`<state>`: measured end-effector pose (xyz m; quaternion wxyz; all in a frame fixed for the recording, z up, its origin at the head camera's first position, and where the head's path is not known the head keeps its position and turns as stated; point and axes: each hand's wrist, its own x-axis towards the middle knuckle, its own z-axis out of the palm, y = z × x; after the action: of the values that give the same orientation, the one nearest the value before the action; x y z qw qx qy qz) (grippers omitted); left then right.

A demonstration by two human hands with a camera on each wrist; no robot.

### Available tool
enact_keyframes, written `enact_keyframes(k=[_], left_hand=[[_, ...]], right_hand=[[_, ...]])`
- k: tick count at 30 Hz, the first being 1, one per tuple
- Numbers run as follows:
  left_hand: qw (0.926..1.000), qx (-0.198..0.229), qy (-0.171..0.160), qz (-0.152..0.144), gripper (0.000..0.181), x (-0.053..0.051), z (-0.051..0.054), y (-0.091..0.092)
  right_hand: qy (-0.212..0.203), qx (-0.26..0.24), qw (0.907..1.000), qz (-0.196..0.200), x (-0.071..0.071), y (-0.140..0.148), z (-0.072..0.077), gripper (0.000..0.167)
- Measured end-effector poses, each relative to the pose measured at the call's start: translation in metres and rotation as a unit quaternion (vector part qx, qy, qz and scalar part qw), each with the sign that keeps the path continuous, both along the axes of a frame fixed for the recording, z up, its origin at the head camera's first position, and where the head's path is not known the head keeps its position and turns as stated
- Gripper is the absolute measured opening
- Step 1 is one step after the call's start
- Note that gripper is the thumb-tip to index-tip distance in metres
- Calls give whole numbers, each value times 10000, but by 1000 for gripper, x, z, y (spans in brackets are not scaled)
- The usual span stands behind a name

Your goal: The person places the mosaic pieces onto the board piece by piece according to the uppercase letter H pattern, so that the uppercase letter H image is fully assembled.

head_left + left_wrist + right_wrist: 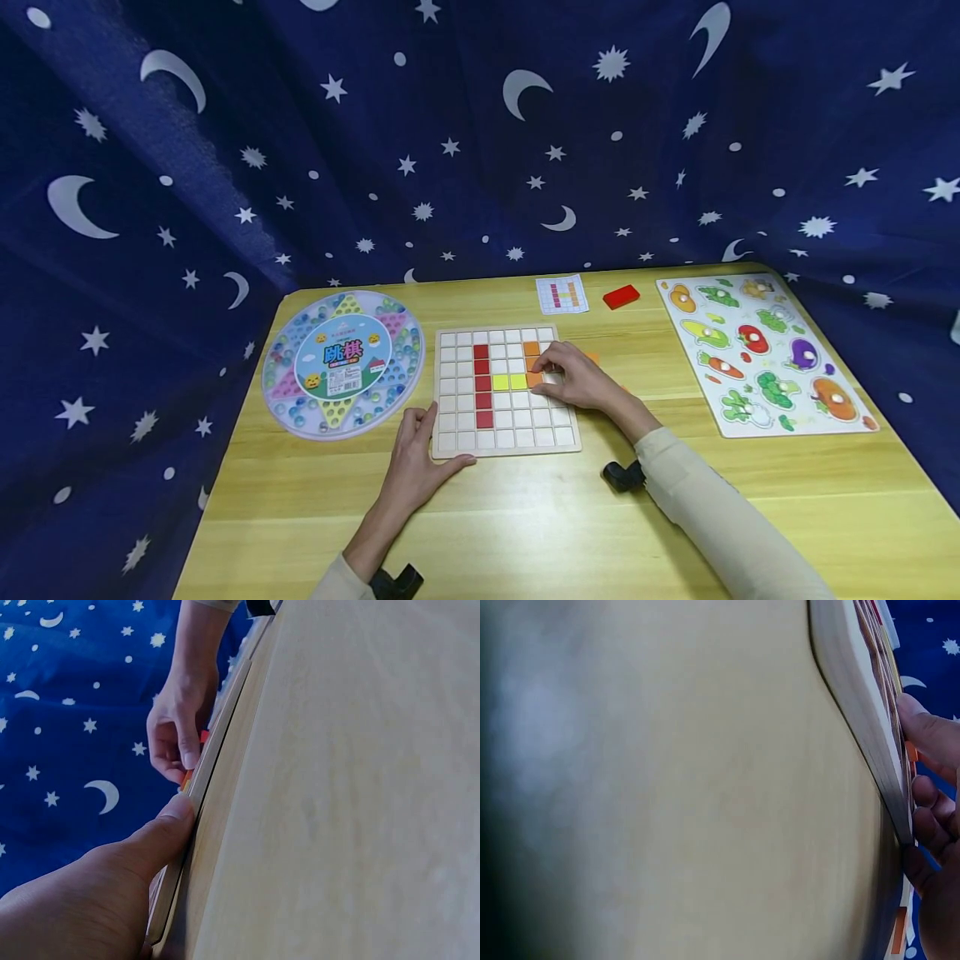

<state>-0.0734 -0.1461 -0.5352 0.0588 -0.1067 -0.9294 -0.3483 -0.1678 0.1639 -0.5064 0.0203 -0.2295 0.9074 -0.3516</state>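
Note:
A wooden grid board (507,452) with white squares lies mid-table. Red tiles (483,383) fill part of one column, two yellow tiles (509,382) extend rightward from it, and orange tiles (531,347) stand in a column farther right. My left hand (412,462) holds the board's near left corner, thumb along the near edge and fingers at the left side. The thumb (161,836) presses the rim in the left wrist view. With thumb and index finger, my right hand (573,379) pinches an orange tile (534,379) at the grid. The right wrist view shows orange (910,751) beside the thumb.
Behind the board are a pattern card (562,294) and a red block (621,297). A round Chinese checkers set (342,364) stands left, a vegetable puzzle board (765,354) right. More orange pieces (592,357) show partly behind my right hand. A starry curtain (480,167) borders the table.

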Motion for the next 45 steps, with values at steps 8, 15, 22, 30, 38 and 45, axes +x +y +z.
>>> enact_keyframes(k=[8, 15, 22, 30, 38, 45], left_hand=[[10000, -42, 23, -4, 108, -1, 0, 0], [10000, 10, 0, -6, 108, 0, 0, 0], [10000, 25, -34, -16, 107, 0, 1, 0], [9997, 134, -192, -18, 107, 1, 4, 0], [9999, 92, -136, -33, 106, 0, 3, 0], [9999, 59, -88, -62, 106, 0, 2, -1]], right_hand=[[-54, -58, 10000, -2, -1, 1, -1, 27], [-12, -97, 10000, 15, 0, 2, -2, 27], [129, -183, 9997, 91, -1, 4, -3, 27], [273, -192, 9993, 149, -1, 5, -5, 26], [245, -193, 9994, 132, 0, 6, -5, 26], [124, -392, 9991, 121, 2, 8, -3, 28]])
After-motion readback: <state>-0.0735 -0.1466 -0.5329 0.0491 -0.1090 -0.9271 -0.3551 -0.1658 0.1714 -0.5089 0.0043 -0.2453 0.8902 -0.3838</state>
